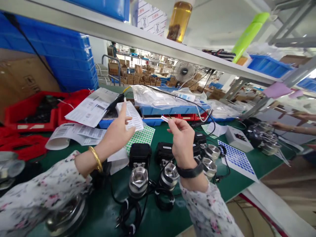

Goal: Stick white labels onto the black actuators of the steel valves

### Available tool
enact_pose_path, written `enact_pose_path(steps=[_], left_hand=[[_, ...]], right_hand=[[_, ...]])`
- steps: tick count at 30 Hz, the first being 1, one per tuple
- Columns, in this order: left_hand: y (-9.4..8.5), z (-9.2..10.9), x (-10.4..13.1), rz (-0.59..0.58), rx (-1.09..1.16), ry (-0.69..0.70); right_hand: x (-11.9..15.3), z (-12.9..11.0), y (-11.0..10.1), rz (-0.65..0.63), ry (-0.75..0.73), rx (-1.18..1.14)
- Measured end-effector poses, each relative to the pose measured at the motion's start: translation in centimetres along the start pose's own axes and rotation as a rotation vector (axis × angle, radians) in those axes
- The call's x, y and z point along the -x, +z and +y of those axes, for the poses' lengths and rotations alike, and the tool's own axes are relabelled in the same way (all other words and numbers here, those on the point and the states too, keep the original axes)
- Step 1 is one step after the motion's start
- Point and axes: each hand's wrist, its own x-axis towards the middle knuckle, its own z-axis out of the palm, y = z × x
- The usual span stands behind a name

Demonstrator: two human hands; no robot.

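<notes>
The left hand (118, 130) pinches a sheet of labels (133, 115) above the green surface (187, 210) while the right hand (182, 140) pinches one small peeled label (164, 118), which likely needs careful sticking onto a metal valve (138, 179).

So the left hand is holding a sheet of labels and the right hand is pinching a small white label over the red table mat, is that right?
Not quite: the table mat is green, not red, as the head view shows. The left hand does hold the sheet of labels, and the right hand pinches the small white label.
</notes>
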Motion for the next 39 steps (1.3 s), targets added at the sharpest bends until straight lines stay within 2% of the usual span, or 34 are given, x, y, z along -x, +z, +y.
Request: enact_pose_path(steps=[2,4,7,9,13,17,22,39], left_hand=[[-0.3,-2.6,-0.7,-0.047,0.155,-0.211],[0.3,-4.8,-0.9,-0.165,0.309,-0.378],[2.0,-6.4,-0.4,-0.287,0.386,-0.483],[2.9,-6.7,0.1,-0.287,0.447,-0.467],[3.8,-7.4,0.5,-0.227,0.536,-0.333],[4.4,-8.2,0.6,-0.263,0.34,-0.254],[5.1,-8.1,0.7,-0.274,0.131,-0.206],[5.7,-8.6,0.5,-0.258,0.153,-0.178]], right_hand=[[0.2,1.4,0.4,-0.173,0.308,-0.032],[0.8,3.4,1.2,-0.321,0.56,0.028],[1.9,6.3,2.5,-0.394,0.697,0.098],[2.4,7.6,3.2,-0.415,0.714,0.11],[2.5,8.7,3.6,-0.435,0.718,0.121],[2.6,9.2,3.6,-0.438,0.718,0.124],[2.8,9.5,3.6,-0.427,0.697,0.136],[3.1,8.4,4.1,-0.365,0.69,0.216]])
